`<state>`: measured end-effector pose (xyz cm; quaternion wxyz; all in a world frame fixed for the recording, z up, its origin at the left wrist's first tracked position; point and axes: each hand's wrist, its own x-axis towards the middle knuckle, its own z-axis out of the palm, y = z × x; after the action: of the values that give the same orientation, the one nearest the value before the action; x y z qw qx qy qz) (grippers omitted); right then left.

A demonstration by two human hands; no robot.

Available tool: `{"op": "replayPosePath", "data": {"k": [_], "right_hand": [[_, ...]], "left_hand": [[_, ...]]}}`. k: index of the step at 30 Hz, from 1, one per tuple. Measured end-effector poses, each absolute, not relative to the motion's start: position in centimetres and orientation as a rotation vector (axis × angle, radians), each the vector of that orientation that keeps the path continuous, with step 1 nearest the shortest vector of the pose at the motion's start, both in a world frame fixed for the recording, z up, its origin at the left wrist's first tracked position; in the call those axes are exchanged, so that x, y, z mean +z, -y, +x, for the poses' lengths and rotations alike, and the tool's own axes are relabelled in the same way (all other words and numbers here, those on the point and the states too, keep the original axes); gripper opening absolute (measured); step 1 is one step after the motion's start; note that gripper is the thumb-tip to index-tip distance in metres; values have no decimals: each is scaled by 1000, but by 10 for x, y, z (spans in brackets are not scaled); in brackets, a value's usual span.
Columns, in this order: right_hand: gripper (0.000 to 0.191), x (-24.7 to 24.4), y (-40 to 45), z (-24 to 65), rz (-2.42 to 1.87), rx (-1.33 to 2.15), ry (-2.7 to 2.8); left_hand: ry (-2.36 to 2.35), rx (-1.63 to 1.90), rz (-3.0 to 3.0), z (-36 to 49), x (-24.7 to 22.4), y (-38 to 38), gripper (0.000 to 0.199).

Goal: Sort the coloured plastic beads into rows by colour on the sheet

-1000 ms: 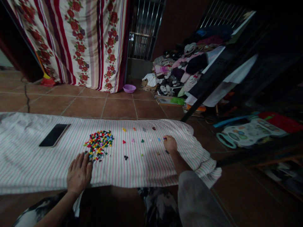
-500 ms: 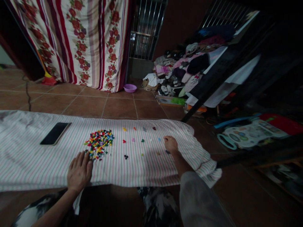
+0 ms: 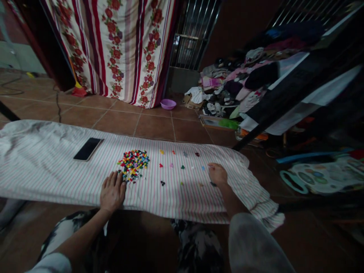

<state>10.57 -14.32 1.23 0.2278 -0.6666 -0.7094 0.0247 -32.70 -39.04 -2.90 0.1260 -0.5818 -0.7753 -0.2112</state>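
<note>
My left hand (image 3: 113, 192) lies palm down on the striped cloth (image 3: 71, 184), fingers stretched out, its fingertips at the near left edge of a heap of small colourful pieces (image 3: 133, 163). To the right, my right hand (image 3: 218, 174) rests low over the cloth with its fingers curled together. Whatever those fingers hold, if anything, is too small to see. Just left of its fingertips is a light blue piece (image 3: 203, 168); a dark piece (image 3: 213, 184) lies below the hand. Small same-coloured groups stand in rows between, among them red pieces (image 3: 160, 165) and black pieces (image 3: 162, 183).
A phone (image 3: 88, 149) lies on the cloth left of the heap. Beyond the table are a purple basin (image 3: 168, 104), a floral curtain (image 3: 127, 49) and a large pile of clothes (image 3: 233, 83). A dark slanting post (image 3: 253, 131) stands behind the right end.
The view has swung left, so everything appears further right. Against the cloth, both hands stay at nearly the same spots, the left by the heap and the right by the light blue piece.
</note>
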Motion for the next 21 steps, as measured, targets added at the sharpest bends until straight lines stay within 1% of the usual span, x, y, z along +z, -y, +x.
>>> {"op": "replayPosePath", "data": {"k": [3,5,11,14,17,21], "right_hand": [[29,23,148,82,-1818,75,1944],[29,30,157,55,-1735,138,1957],[22,27,218,-54,-1246,605,2129],[19,19,253,-104,-1085,761,2261],[17,14,278,-140,-1048,795,2371],[20,14,295,-166,-1115,734,2461]], "left_hand": [[2287,-615,-1693,-327,-27,390,53],[2310,-617,-1707,-326,-26,390,54],[2370,-653,-1731,-325,-24,390,58],[2366,-686,-1719,-325,-26,389,58],[2348,-696,-1723,-326,-27,389,57],[2331,-691,-1747,-326,-26,389,56]]}}
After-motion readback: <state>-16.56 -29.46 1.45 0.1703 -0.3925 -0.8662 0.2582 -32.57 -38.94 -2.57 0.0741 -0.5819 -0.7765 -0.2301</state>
